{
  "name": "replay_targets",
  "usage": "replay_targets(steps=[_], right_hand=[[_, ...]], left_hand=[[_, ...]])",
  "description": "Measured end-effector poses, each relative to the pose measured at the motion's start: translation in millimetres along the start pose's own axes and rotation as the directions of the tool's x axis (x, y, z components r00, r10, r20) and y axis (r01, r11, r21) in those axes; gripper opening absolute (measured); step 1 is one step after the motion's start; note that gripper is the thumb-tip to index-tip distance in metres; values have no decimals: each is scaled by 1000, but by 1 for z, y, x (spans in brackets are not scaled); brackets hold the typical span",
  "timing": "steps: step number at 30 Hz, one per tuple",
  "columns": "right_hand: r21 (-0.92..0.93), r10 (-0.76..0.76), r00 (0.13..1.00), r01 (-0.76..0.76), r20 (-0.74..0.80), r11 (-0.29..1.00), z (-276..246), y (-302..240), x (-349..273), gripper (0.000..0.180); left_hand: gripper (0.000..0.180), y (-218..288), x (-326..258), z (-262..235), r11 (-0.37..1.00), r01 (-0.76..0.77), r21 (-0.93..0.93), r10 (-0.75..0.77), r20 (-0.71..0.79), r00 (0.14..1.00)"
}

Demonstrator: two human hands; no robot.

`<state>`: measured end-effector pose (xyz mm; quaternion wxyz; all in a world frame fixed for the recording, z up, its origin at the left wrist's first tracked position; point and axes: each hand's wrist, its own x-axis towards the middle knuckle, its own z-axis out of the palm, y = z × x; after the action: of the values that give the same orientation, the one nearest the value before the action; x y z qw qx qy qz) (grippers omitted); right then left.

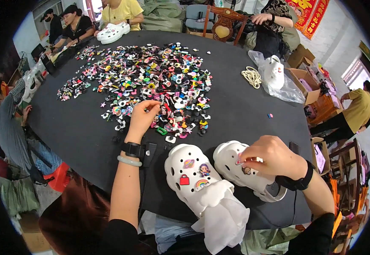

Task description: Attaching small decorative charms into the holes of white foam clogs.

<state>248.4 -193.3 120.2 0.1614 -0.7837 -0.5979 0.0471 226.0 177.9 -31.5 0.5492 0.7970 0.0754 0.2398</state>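
Two white clogs with holes lie on the table before me. The left clog [188, 168] bears a planet charm [188, 163], a doll-like figure charm [204, 170], a red bag charm [184, 179] and a rainbow charm [201, 184]. Over the right clog [226, 158], my right hand [272, 157] pinches a small pinkish shoe charm [238, 159] against its upper. A brown charm [246, 170] sits beside those fingers, partly covered. My left hand [144, 117] is at the near edge of a heap of shoe charms [151, 80], fingertips pinched; what they hold is too small to name.
White tissue [223, 223] spills from the left clog. Farther right on the dark table [231, 102] are a coiled cord [251, 77] and a white clog on plastic [274, 74]. Another white clog [113, 33] stands at the far side, where several people sit. Open cartons [304, 80] stand right of the table.
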Motion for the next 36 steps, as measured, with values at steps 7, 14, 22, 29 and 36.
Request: replay_targets(steps=[7,14,22,29,36], right_hand=[[429,298,944,-214,-139,878,-6,2,32,54],[297,271,962,-247,-41,922,-17,-21,-28,36],[529,518,838,-366,-169,765,-24,-41,-138,15],[670,726,675,-602,136,434,-2,-34,-175,30],[904,550,831,-298,87,307,49,-30,-132,65]], left_hand=[[23,-13,3,0,978,-71,195,73,-7,997],[30,-22,4,-3,857,-244,454,213,118,970],[36,-9,1,10,781,-130,611,86,100,991],[28,-19,8,8,828,-151,540,131,75,989],[22,-14,6,7,807,-140,573,141,43,989]])
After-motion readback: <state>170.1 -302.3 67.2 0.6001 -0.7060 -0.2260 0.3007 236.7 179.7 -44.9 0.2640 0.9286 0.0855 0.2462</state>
